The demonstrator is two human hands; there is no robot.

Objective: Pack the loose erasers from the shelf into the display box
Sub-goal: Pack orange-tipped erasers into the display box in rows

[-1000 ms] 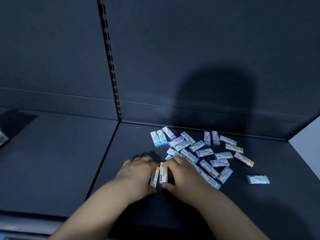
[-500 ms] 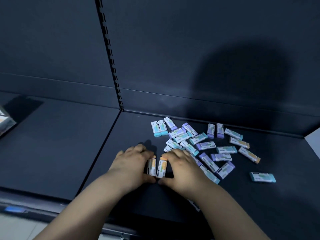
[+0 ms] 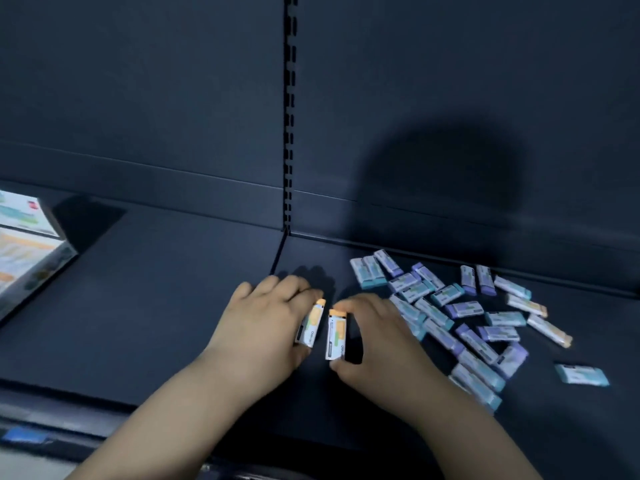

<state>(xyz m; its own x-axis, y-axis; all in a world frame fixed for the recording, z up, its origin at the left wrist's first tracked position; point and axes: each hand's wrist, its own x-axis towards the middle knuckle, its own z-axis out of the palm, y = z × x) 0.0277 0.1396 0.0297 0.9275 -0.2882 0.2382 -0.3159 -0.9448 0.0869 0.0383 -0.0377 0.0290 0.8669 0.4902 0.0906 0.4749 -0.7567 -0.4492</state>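
Observation:
On the dark shelf (image 3: 173, 306) my left hand (image 3: 266, 323) grips an orange-tipped eraser (image 3: 311, 323) between fingers and thumb. Just to its right my right hand (image 3: 377, 337) pinches a second orange-tipped eraser (image 3: 336, 336), upright on its edge. The two erasers stand a small gap apart. Several loose erasers (image 3: 460, 310) in teal, purple and orange sleeves lie scattered to the right of my hands. The display box (image 3: 24, 251) sits at the far left edge, only partly in view.
A slotted upright (image 3: 289, 133) splits the dark back panel. One teal eraser (image 3: 581, 374) lies apart at the far right. The shelf's front lip (image 3: 69, 431) runs along the bottom left, with a blue label strip on it.
The view has swung left, bringing the display box into sight. My hands have slid left on the shelf with the two orange erasers, which now stand slightly apart.

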